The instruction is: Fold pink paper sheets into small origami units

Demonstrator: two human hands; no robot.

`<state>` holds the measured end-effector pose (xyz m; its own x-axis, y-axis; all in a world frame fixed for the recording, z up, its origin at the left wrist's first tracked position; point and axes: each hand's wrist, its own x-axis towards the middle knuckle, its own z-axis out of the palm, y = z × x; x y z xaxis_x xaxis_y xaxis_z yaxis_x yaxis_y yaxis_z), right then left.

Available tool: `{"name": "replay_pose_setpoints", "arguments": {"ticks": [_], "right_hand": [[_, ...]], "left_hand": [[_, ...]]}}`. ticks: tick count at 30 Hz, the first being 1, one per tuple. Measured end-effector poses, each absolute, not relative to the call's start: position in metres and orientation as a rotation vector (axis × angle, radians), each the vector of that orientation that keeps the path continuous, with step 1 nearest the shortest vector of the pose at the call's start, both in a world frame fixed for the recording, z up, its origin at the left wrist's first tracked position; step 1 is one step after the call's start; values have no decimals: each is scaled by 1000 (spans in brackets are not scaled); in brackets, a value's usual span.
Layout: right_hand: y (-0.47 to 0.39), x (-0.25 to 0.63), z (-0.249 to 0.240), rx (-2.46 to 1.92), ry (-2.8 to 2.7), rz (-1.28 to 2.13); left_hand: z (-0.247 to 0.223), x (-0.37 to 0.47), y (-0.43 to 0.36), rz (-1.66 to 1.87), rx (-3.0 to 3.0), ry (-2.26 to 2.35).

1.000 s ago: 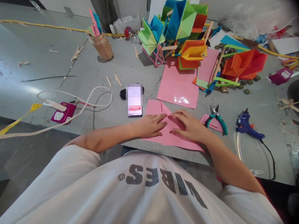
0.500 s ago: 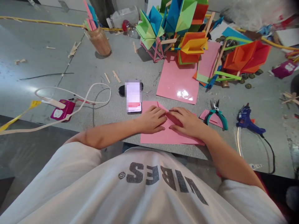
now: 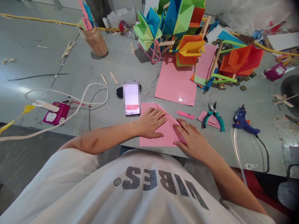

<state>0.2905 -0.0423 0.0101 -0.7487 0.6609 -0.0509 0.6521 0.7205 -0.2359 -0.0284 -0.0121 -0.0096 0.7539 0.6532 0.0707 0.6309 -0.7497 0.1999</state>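
Observation:
A pink sheet of paper (image 3: 147,138) lies at the table's front edge, with a slanted fold running down its right side. My left hand (image 3: 152,123) rests flat on it near the top of the fold, fingers stretched out. On the fold's lower right part lies my right hand (image 3: 192,137), fingers extended and slightly apart, covering that corner. Just beyond the right hand is a small pink craft knife (image 3: 185,114). Pliers with teal handles (image 3: 213,119) rest on a pink paper scrap to the right. A phone (image 3: 132,99) lies at the sheet's upper left.
Farther right sits a blue glue gun (image 3: 244,119). Another pink sheet (image 3: 175,84) lies behind, near folded colored paper shapes (image 3: 189,46). A jar of paper strips (image 3: 97,43) stands back left. At left, a purple power adapter (image 3: 56,113) has a white cable.
My right hand has slid right and toward me along the folded edge, uncovering the pink craft knife. The left hand stays on the paper. The whole view has shifted slightly.

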Motion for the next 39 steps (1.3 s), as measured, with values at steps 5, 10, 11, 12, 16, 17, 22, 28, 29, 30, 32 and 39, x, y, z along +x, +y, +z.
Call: {"name": "replay_pose_setpoints", "arguments": {"ticks": [5, 10, 11, 12, 16, 17, 22, 28, 29, 30, 32, 39], "right_hand": [[-61, 314, -11, -1143, -2732, 349], [-67, 319, -16, -1170, -2686, 288], [-69, 317, -16, -1178, -2684, 282], [-71, 316, -15, -1186, -2685, 277], [-75, 311, -15, -1196, -2703, 232], [-75, 311, -15, -1192, -2709, 220], [-76, 309, -13, -1247, -2719, 296], [-77, 305, -8, -1308, -2713, 463], [-77, 304, -7, -1322, -2700, 493], [-76, 304, -6, -1338, -2685, 518], [-76, 304, -5, -1372, -2656, 547], [-84, 307, -3, -1420, -2645, 491]], "left_hand": [[-12, -30, -12, 204, 2783, 1035], [-13, -30, -15, 221, 2760, 1064], [-13, -28, -17, 235, 2739, 1089], [-12, -26, -18, 254, 2715, 1124], [-13, -16, -24, 345, 2655, 1218], [-15, -14, -24, 357, 2658, 1208], [-24, -13, -22, 411, 2643, 1146], [-31, -18, -18, 313, 2652, 1056], [-31, -19, -17, 308, 2646, 1041], [-32, -19, -16, 307, 2641, 1024], [-32, -21, -15, 306, 2629, 999], [-33, -22, -16, 345, 2614, 967]]}}
